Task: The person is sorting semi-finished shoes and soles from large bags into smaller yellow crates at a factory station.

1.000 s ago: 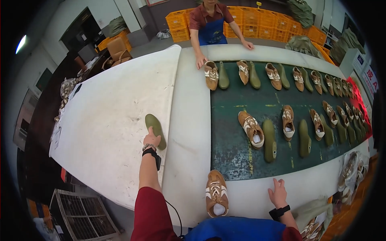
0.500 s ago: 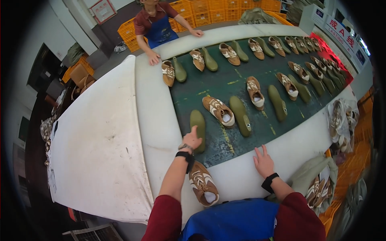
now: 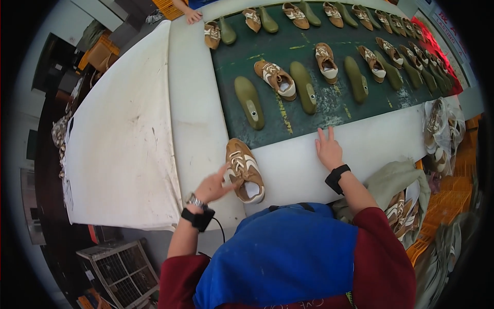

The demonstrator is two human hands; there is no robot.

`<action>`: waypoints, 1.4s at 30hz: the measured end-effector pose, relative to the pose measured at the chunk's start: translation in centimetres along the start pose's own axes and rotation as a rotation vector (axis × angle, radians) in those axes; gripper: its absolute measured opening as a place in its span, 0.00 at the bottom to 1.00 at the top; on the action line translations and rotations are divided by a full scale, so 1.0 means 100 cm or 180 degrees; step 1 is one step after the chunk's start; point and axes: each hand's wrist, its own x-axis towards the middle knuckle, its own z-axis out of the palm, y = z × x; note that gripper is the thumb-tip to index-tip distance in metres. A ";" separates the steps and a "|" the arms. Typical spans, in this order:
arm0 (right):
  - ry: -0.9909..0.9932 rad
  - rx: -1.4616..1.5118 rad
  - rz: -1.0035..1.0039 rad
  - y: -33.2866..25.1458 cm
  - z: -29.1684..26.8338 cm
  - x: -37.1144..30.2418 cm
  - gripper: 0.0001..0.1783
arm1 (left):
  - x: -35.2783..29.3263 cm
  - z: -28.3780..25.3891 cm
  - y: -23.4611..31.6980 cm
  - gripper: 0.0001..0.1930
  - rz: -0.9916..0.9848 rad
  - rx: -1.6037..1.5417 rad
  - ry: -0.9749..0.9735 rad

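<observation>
A brown sneaker [image 3: 245, 172] with cream stripes and white laces lies on the white table edge [image 3: 290, 170] in front of me. My left hand [image 3: 212, 186] is beside its left side, fingers stretched toward it; whether they touch it I cannot tell. My right hand [image 3: 329, 150] rests on the white edge close to the belt, two fingers extended and nothing held. On the dark green belt [image 3: 278, 123], the nearest green shoe last [image 3: 250, 103] lies just beyond the sneaker. Another brown sneaker [image 3: 276, 80] and a green last [image 3: 303, 87] are to its right.
Rows of brown sneakers and green lasts stretch away to the right. A white cloth-covered surface [image 3: 121, 129] spans the left. Bagged shoes [image 3: 440, 134] and an orange crate [image 3: 453, 190] are at the right. A co-worker's hand [image 3: 193, 16] rests at the far edge.
My left hand has left the nearest green last and come back beside the sneaker on the edge. My right hand stays by the belt. The view has tilted downward.
</observation>
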 end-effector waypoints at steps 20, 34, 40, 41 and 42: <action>-0.0797 0.2208 -0.2109 -0.205 -0.029 0.082 0.14 | -0.141 0.116 0.008 0.30 -0.0890 -0.0821 0.0846; -0.1783 0.2469 -0.2065 -0.157 -0.057 0.042 0.18 | -0.084 0.080 0.034 0.29 0.0101 -0.0267 0.0358; -0.0750 0.2437 -0.1361 -0.109 -0.106 -0.049 0.18 | -0.045 0.038 0.067 0.29 0.1434 0.0275 -0.0205; -0.0509 0.2434 -0.1072 -0.100 -0.116 -0.072 0.18 | -0.034 0.035 0.071 0.31 0.1699 0.0320 -0.0422; -0.0276 0.2417 -0.0799 -0.090 -0.127 -0.097 0.18 | -0.024 0.034 0.081 0.31 0.1905 0.0408 -0.0628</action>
